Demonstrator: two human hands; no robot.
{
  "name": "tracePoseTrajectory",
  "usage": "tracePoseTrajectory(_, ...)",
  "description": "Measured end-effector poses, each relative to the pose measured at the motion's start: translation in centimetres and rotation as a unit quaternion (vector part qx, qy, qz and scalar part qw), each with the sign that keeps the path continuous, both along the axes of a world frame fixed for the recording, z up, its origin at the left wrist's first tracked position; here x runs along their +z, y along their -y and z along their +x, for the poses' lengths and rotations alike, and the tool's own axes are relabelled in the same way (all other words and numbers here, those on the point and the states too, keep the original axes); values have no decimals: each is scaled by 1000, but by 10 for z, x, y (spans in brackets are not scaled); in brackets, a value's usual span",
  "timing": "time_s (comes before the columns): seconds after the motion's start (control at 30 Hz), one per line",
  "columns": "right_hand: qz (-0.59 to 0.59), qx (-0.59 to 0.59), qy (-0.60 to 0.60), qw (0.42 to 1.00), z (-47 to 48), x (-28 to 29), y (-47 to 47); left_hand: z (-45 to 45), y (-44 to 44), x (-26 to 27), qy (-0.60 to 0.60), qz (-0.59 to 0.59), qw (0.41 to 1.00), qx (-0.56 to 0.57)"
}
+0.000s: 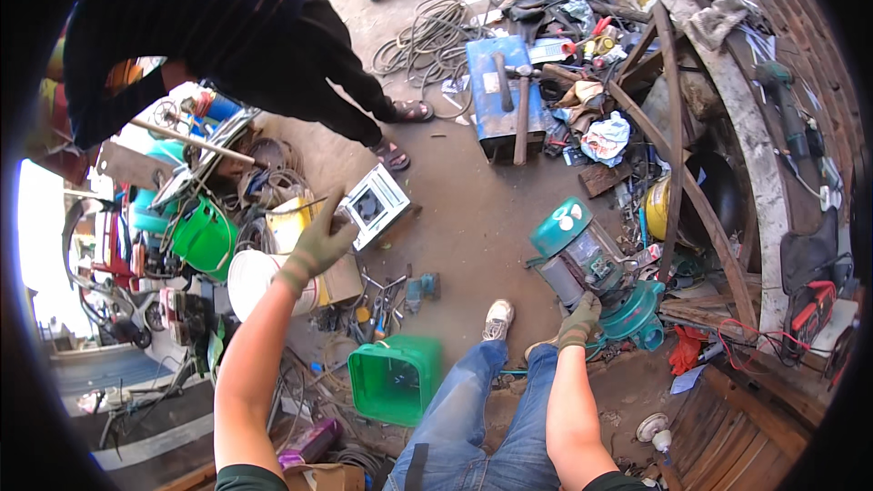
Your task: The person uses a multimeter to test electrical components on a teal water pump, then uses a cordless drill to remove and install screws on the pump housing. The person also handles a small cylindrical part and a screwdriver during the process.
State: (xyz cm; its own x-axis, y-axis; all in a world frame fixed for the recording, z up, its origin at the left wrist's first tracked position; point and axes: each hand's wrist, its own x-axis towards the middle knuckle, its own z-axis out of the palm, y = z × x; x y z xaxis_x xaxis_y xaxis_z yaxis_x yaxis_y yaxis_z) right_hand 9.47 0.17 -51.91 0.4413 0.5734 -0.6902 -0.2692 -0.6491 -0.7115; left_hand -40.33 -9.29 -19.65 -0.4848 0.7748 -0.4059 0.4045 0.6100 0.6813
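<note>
My left hand (319, 244), in an olive work glove, reaches out with fingers apart beside a white square-framed unit (377, 206) with a dark central opening. Whether the fingers touch its edge I cannot tell. On the right, my right hand (581, 319), gloved the same way, grips the lower side of a green electric motor machine (592, 256) near its grey cylinder (562, 280). An open section of this machine shows inner parts. Its round green housing (631, 317) lies just right of that hand, and some fingers are hidden.
A person (225, 34) in dark clothes stands ahead on the left. Hammers (522, 112) lie on a blue metal box (485, 68). Hand tools (385, 300) and a green bucket (395, 382) are near my feet. Wooden poles (672, 136) and clutter border the right; coiled hose (430, 34) lies ahead.
</note>
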Motion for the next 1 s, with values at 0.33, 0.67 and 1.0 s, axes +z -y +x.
tracePoseTrajectory(0.33, 124, 164, -8, 979, 8, -46, 21, 79, -417, 141, -244, 158, 938, -190)
tracePoseTrajectory(0.67, 59, 166, -97, 980, 3, 37, 8, 287, -213, -89, -120, 7, 807, -578)
tracePoseTrajectory(1.0, 120, 17, -328, 937, -8, 52, 11, 343, -148, -206, -235, 144, 728, -628)
